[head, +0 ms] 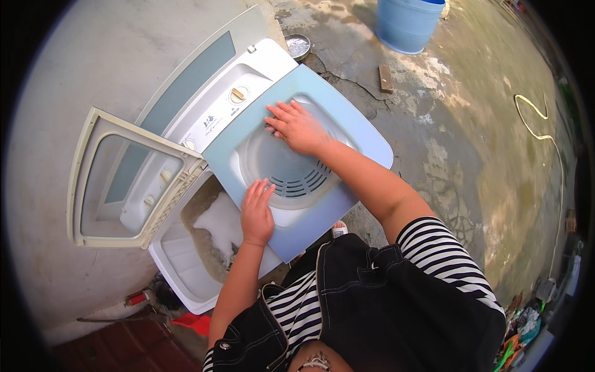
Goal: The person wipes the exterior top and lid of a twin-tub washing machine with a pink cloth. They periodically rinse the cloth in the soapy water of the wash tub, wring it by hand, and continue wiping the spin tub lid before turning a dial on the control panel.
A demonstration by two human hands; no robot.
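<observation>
A twin-tub washing machine (260, 56) stands in front of me. Its blue lid (320, 232) lies down over the right half and has a recessed clear window (274, 158) with rows of slots. My right hand (300, 128) is on the far part of this window, palm down and fingers spread. Under its fingertips shows a small dark patch that I cannot make out. My left hand (258, 211) rests at the lid's left edge, fingers extended, holding nothing. To the left, the wash tub (176, 260) is uncovered, with white foam (223, 218) on cloudy water.
The wash tub's framed lid (79, 186) stands raised by the wall (42, 139). Two dials (238, 95) sit on the control panel. Beyond are a metal basin (297, 46), a brick (385, 79), a blue bucket (409, 28) and a pale hose (534, 135). A red dustpan-like object (193, 322) lies lower left.
</observation>
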